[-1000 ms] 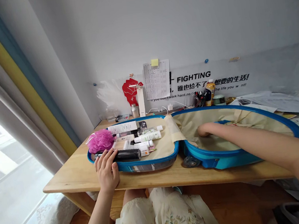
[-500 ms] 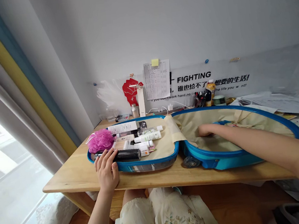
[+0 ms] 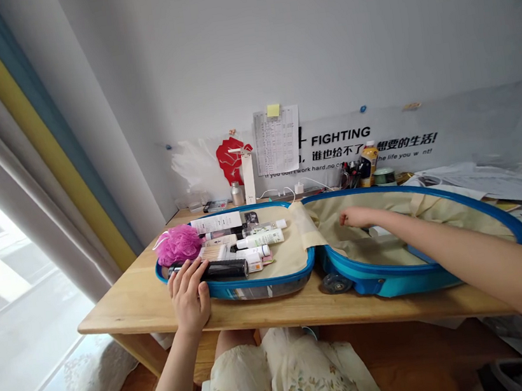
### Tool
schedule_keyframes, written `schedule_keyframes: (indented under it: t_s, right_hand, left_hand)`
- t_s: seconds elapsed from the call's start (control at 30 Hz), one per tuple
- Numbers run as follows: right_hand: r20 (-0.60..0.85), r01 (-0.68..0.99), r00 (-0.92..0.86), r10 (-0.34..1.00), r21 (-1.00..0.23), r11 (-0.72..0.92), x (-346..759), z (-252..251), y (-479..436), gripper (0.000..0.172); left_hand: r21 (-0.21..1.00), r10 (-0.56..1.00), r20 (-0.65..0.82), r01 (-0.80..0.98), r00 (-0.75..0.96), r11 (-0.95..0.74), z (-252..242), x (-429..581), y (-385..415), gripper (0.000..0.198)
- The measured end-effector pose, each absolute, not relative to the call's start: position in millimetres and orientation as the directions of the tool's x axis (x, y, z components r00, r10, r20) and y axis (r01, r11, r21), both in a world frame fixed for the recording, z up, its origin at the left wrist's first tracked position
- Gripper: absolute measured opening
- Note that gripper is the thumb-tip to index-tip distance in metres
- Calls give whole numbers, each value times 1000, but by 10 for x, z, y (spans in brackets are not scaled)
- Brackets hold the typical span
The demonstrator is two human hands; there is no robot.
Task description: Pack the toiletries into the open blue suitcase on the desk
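My left hand [image 3: 191, 297] lies over the near rim of an open blue suitcase's left half [image 3: 295, 278], fingers spread and the thumb apart. Its fingertips touch a black cylindrical container [image 3: 227, 269]. Around this are a pink bath puff [image 3: 178, 243], a pack of cotton swabs [image 3: 213, 253], a white-and-green bottle [image 3: 261, 238] and several tubes and small bottles. My right hand [image 3: 357, 215] is over the beige-lined right half [image 3: 462, 187], near the hinge side, fingers curled; what they hold, if anything, is hidden. A white object [image 3: 379, 232] shows partly behind the forearm.
The suitcase lies on a wooden table [image 3: 126, 303]. Behind it stand a silver bottle [image 3: 236, 193], a white upright stand [image 3: 248, 178], a yellow bottle [image 3: 370, 160] and a charger with cables [image 3: 298, 187]. Papers [image 3: 494, 181] spread at the right. A curtain [image 3: 21, 163] hangs left.
My right hand has shifted slightly left and up inside the right half. The blue item by its forearm has moved from the far side to the near side, exposing a white object. My left hand stays put.
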State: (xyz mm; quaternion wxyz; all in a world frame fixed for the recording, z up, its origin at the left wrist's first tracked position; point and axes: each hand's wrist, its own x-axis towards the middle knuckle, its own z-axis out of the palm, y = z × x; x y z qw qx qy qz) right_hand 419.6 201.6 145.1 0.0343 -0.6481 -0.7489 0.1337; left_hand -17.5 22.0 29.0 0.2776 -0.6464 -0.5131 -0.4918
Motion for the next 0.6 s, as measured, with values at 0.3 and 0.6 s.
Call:
schedule_keyframes:
  t_s: [0.3, 0.6]
  right_hand:
    - [-89, 790, -548, 832, -383, 479, 3294, 2075, 1814, 33]
    - [-87, 754, -645, 759, -229, 615, 2225, 1781, 2324, 27]
  left_hand:
    - [140, 389, 921, 941, -10, -308, 272, -185, 230, 45]
    - [119, 388, 922, 944, 10, -308, 275, -195, 232, 44]
